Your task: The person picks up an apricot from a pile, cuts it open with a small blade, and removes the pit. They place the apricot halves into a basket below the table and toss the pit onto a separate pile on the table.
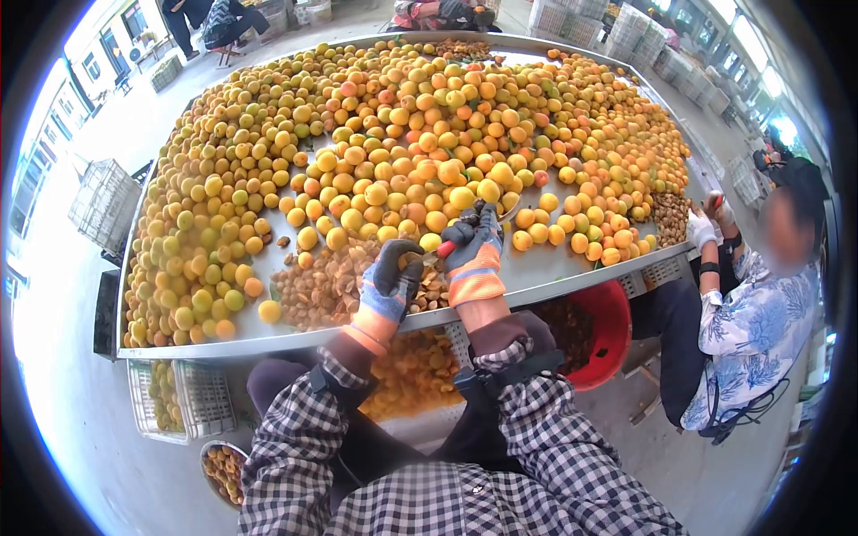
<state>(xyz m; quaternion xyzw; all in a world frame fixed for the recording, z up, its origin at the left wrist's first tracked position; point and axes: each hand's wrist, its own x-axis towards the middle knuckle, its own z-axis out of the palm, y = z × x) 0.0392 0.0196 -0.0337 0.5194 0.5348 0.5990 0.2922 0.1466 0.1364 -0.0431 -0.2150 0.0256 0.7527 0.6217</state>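
Both of my hands wear grey-and-orange work gloves with dark palms, at the near edge of a metal table [527, 288] heaped with apricots [393, 170]. My right hand [476, 250] is closed around a small tool with a red handle [445, 249]; its working end cannot be made out. Just left of it, my left hand [390, 284] has its fingers curled in, and whatever lies inside them is hidden. A pile of brown apricot pits [322, 284] lies beside and beneath the left hand. Whole apricots sit just beyond both hands.
Below the table edge, a crate of split apricots [411, 375] stands between my knees. A red tub [612, 335] is to its right. At the right sits a co-worker [751, 304] with white gloves. White crates [183, 397] and a bowl [223, 472] are at lower left.
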